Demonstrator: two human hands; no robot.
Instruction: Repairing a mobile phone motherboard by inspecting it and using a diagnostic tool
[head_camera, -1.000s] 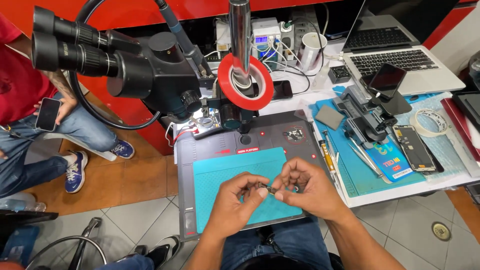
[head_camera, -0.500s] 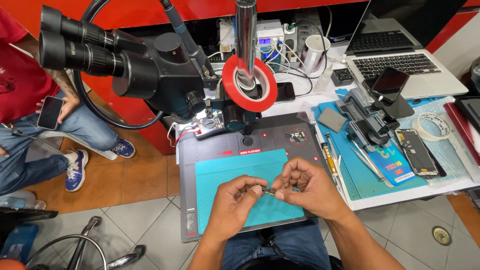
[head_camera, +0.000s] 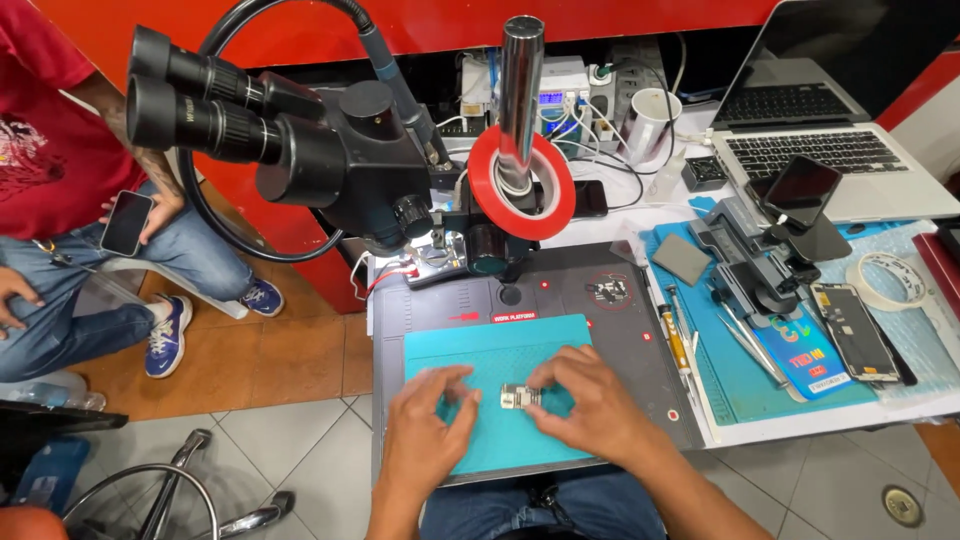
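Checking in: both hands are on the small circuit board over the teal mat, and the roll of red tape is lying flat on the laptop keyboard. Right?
Not quite. The head view shows the roll of red tape ringed around the microscope's metal post, not on the laptop. The rest holds: left hand and right hand both hold the small circuit board over the teal mat.

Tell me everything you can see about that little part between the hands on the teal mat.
The small part looks like a tiny flat circuit piece, pale metallic with dark spots; finer detail is too small to tell. It lies about level over the teal mat. The right hand pinches its right end, and the left hand is close on its left side.
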